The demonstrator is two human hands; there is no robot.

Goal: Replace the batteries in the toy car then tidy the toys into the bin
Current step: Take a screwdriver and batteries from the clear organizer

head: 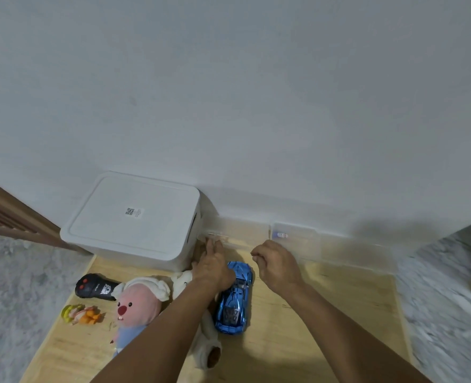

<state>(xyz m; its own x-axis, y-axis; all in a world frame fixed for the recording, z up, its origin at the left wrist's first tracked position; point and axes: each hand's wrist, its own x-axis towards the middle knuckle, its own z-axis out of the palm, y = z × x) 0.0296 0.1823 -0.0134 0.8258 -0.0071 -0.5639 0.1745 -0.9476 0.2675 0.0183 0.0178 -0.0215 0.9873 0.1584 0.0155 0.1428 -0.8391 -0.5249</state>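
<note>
Left hand (213, 265) reaches flat, fingers straight, to clear box (239, 234) at mat's (311, 313) far edge; right hand (277, 265) curled, pinching something too small to tell. Task early: bin (134, 219) lidded, plush (139, 305), remote (94, 287), figure (79, 315) unsorted. Car (234, 298) upright mid-mat, between hands, ungripped.

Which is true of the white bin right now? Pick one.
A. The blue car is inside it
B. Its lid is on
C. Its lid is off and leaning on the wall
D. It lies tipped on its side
B: the white bin stands upright with its flat lid closed on top, and the blue car lies outside it on the wooden board.
</note>
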